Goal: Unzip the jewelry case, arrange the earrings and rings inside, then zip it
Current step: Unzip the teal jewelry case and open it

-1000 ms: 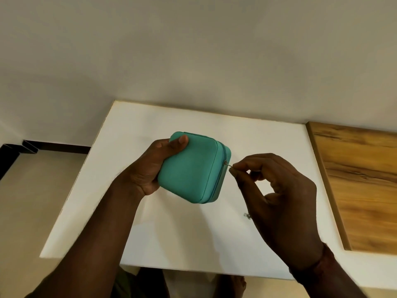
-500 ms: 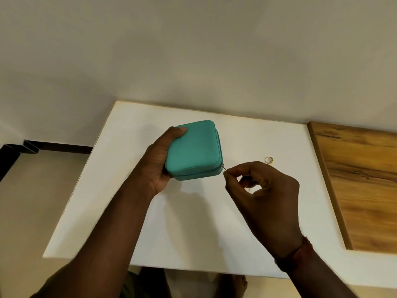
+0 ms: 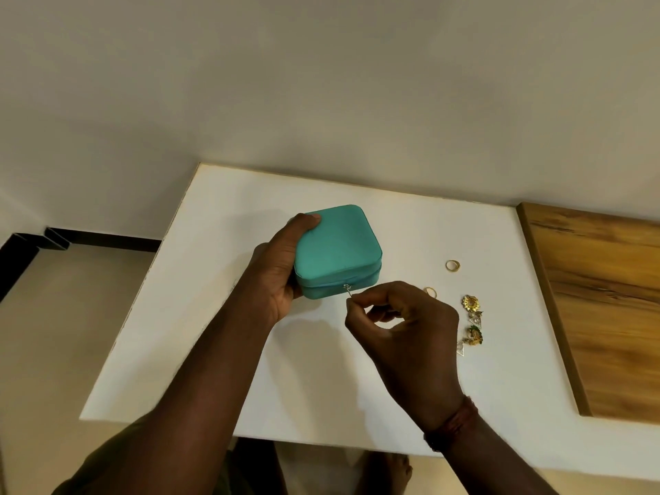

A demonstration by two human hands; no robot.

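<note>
Zipper pull (image 3: 347, 288) slid to mid-front of the case (image 3: 337, 244), right hand (image 3: 410, 334) pinching it. Left hand (image 3: 282, 269) grips the case mid-frame.

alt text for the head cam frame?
A left hand grips a teal jewelry case over a white table while the right hand pinches its zipper pull. Two gold rings and two flower earrings lie on the table to the right.

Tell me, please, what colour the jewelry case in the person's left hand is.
The jewelry case is a plain teal green, with no pattern; the head view shows it.
</note>
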